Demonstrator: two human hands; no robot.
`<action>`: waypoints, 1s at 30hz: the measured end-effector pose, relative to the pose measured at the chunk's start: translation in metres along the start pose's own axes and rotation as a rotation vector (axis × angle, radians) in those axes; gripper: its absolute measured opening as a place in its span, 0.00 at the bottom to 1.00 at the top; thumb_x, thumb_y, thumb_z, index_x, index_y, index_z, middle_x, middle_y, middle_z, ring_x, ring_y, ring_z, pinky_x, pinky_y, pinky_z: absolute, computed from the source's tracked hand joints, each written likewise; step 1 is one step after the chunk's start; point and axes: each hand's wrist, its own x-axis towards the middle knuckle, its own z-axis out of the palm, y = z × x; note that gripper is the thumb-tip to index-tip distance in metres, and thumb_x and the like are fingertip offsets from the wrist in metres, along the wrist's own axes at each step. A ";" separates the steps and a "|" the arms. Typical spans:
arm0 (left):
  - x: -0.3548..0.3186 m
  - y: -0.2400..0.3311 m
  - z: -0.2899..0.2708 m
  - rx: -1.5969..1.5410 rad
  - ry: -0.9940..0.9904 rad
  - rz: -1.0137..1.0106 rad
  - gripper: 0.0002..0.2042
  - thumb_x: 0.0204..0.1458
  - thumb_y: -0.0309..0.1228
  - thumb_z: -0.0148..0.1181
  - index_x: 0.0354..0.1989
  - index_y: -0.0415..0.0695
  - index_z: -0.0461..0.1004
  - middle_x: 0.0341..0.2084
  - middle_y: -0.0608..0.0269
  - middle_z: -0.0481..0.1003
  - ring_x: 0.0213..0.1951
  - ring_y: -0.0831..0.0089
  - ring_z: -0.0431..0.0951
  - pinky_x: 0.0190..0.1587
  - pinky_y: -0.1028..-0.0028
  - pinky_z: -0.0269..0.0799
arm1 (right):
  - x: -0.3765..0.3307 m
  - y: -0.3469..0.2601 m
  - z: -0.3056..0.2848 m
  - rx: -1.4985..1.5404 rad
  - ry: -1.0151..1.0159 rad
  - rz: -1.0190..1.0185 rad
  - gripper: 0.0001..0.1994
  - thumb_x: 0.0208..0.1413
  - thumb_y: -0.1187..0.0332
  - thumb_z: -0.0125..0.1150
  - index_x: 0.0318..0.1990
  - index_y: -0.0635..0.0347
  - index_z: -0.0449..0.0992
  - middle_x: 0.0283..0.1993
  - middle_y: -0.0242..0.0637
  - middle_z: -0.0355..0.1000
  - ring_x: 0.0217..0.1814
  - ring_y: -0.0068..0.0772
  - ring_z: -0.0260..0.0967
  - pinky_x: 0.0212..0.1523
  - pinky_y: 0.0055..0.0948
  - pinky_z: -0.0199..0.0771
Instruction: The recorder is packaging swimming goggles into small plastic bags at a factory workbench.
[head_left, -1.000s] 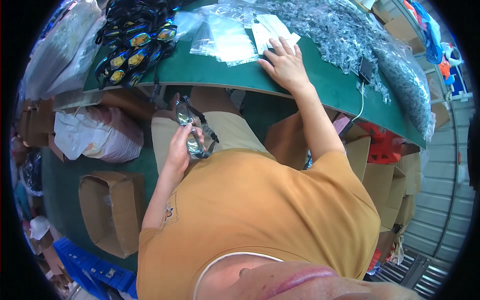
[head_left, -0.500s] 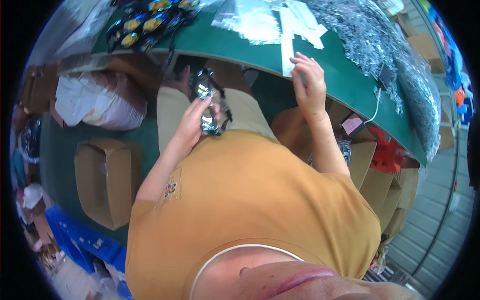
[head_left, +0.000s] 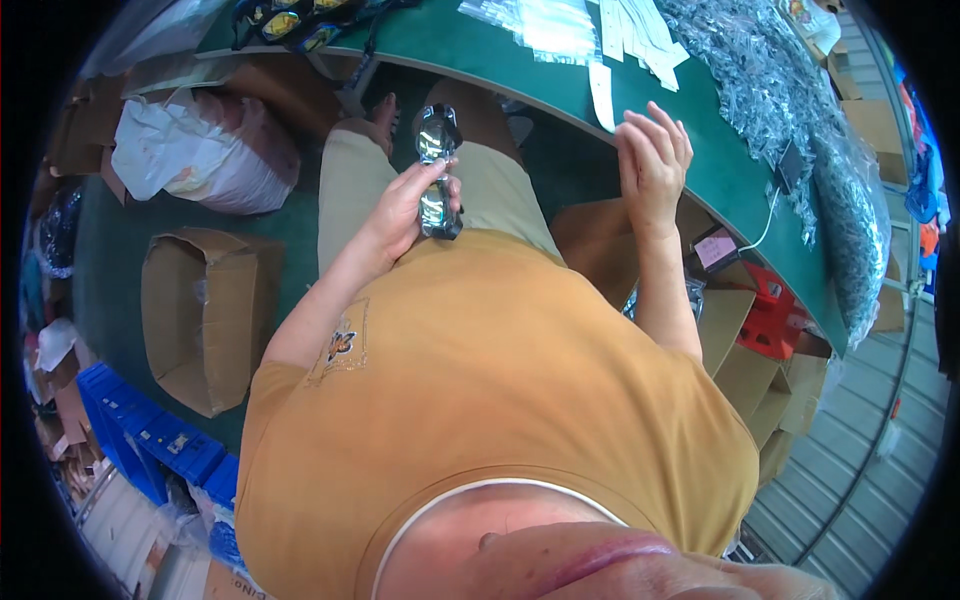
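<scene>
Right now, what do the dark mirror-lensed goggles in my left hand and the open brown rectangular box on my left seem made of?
The dark mirror-lensed goggles: probably hard plastic, glossy, given their bright reflections, though glass in them isn't ruled out. The open brown rectangular box: most likely cardboard, matte, with thin, creased walls.

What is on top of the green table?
On the table lie dark goggles, clear bags, white strips, a heap of clear pieces and a small black device. Whatever lies beneath them is covered.

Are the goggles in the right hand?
No, the left hand grips the goggles, while the right hand is apart from them, near the green table's edge.
</scene>
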 end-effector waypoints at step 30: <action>-0.008 0.006 0.004 -0.089 0.087 0.063 0.25 0.70 0.50 0.46 0.59 0.39 0.66 0.34 0.63 0.72 0.37 0.72 0.75 0.40 0.71 0.73 | 0.093 -0.022 -0.010 0.157 0.261 -0.282 0.10 0.48 0.75 0.69 0.39 0.53 0.78 0.43 0.31 0.80 0.51 0.34 0.79 0.53 0.36 0.70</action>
